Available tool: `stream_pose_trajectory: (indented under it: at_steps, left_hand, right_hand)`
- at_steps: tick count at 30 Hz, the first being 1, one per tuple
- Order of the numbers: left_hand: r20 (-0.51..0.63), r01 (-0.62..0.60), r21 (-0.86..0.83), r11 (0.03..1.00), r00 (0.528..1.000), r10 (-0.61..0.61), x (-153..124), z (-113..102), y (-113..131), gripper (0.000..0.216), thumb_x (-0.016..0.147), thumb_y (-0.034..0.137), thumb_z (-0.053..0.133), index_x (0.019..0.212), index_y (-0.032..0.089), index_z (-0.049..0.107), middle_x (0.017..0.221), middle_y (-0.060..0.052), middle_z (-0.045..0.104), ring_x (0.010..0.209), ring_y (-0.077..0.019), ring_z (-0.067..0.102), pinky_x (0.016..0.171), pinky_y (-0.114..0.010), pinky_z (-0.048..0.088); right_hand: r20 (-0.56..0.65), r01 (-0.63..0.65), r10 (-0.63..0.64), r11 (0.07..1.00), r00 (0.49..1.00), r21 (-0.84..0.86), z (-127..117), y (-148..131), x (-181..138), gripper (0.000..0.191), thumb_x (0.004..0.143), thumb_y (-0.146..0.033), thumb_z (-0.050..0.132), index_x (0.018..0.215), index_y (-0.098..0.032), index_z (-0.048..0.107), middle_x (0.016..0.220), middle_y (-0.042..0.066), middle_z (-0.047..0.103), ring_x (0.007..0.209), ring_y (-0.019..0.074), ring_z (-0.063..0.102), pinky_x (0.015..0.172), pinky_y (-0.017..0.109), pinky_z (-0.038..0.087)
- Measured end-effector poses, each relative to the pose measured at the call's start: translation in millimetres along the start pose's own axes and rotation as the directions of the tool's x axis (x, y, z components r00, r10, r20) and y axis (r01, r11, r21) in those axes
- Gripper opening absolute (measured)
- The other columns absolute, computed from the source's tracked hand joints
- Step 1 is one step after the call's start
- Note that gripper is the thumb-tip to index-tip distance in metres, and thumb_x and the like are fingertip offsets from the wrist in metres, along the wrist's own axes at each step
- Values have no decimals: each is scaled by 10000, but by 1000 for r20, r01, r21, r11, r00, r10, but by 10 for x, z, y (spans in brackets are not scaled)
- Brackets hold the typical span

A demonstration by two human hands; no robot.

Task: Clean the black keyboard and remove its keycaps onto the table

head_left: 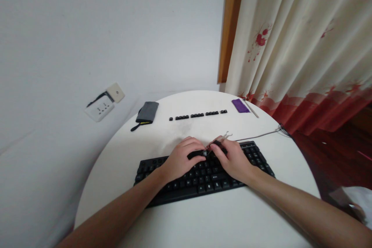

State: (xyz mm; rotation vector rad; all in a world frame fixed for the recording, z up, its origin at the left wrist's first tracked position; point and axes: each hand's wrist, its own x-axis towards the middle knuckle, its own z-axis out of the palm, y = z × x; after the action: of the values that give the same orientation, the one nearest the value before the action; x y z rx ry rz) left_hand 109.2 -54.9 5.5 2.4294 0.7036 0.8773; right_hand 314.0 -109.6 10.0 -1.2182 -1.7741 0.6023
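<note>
A black keyboard (181, 193) lies at a slight slant on the white round table. Over its upper middle, my left hand (183, 157) pinches a small black keycap (205, 153) between thumb and fingertips. My right hand (234, 157) is closed on a keycap puller (218, 145) with a black handle and thin wire prongs. One pair of prongs sticks up past the fingers; the other end points at the keycap, though contact there is too small to tell. Beyond the hands, several loose keycaps (197, 115) stand in a row of small groups.
A grey pouch (147, 112) lies at the table's (116, 170) back left. At the back right are a purple cloth (240, 105) and a thin pale stick (251, 109). The keyboard cable (258, 135) runs to the right edge. A wall socket (100, 109) and a curtain (279, 54) border the table.
</note>
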Motion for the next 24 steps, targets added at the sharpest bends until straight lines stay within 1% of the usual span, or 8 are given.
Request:
stream_pose_trajectory:
  at_steps: [3, 5, 9, 12, 15, 18, 22, 24]
  left_hand:
    - [-8, 48, 10, 999, 999, -48, -15, 6, 14, 211, 841, 236, 704, 1042, 217, 645, 964, -38, 684, 930, -191, 610, 854, -337, 500]
    - [-5, 60, 20, 998, 998, -60, -25, 7, 21, 197, 849, 235, 693, 1036, 216, 638, 955, -37, 680, 924, -190, 608, 847, -332, 502]
    - [-31, 7, 33, 999, 1000, -6, -28, 5, 14, 124, 873, 234, 666, 994, 211, 646, 926, -42, 678, 931, -193, 595, 860, -338, 494]
    - [-42, -44, 19, 999, 998, 45, -18, 1, 4, 124, 876, 231, 664, 997, 209, 646, 938, -46, 687, 931, -193, 591, 867, -340, 489]
    - [-26, -79, 10, 997, 997, 79, -5, -3, 5, 112, 898, 209, 632, 1007, 208, 655, 961, -47, 700, 930, -191, 596, 887, -357, 476]
    - [5, -94, 16, 995, 996, 94, 4, -6, 14, 122, 897, 213, 636, 1010, 219, 682, 995, -48, 700, 946, -194, 599, 902, -371, 470]
    - [3, -70, 23, 997, 998, 70, 4, -15, 30, 122, 865, 223, 678, 980, 232, 717, 1016, -51, 671, 975, -196, 595, 913, -361, 475]
    - [14, -56, -6, 998, 998, 56, 2, -25, 39, 113, 860, 219, 683, 962, 233, 727, 1020, -54, 659, 988, -197, 598, 920, -353, 480]
  right_hand:
    - [-13, -69, 70, 996, 997, 63, 58, 36, -4, 218, 976, -359, 454, 849, -226, 569, 777, 33, 682, 701, 193, 640, 675, 313, 489]
    - [-15, -96, 99, 987, 995, 131, 93, 54, -6, 219, 974, -378, 458, 844, -227, 550, 783, 31, 682, 710, 193, 643, 675, 313, 498]
    - [-8, -146, 153, 955, 988, 257, 132, 66, -4, 245, 967, -433, 465, 852, -229, 538, 814, 44, 700, 745, 205, 664, 702, 333, 536]
    - [-6, -147, 156, 940, 988, 308, 141, 69, -4, 255, 959, -445, 482, 844, -226, 546, 809, 46, 703, 743, 206, 672, 708, 337, 547]
    - [-10, -145, 158, 931, 987, 335, 146, 84, -6, 259, 952, -443, 501, 832, -220, 558, 791, 45, 699, 739, 205, 677, 713, 335, 547]
    - [-21, -148, 163, 935, 986, 322, 153, 103, -6, 259, 947, -449, 510, 838, -220, 562, 776, 41, 696, 719, 202, 671, 693, 333, 541]
    - [-13, -141, 152, 944, 988, 297, 159, 99, -5, 262, 954, -442, 500, 830, -216, 551, 745, 28, 688, 683, 185, 661, 670, 316, 527]
    - [-2, -148, 155, 942, 988, 300, 163, 86, -7, 265, 961, -432, 489, 815, -215, 534, 708, 18, 674, 645, 171, 649, 650, 303, 517]
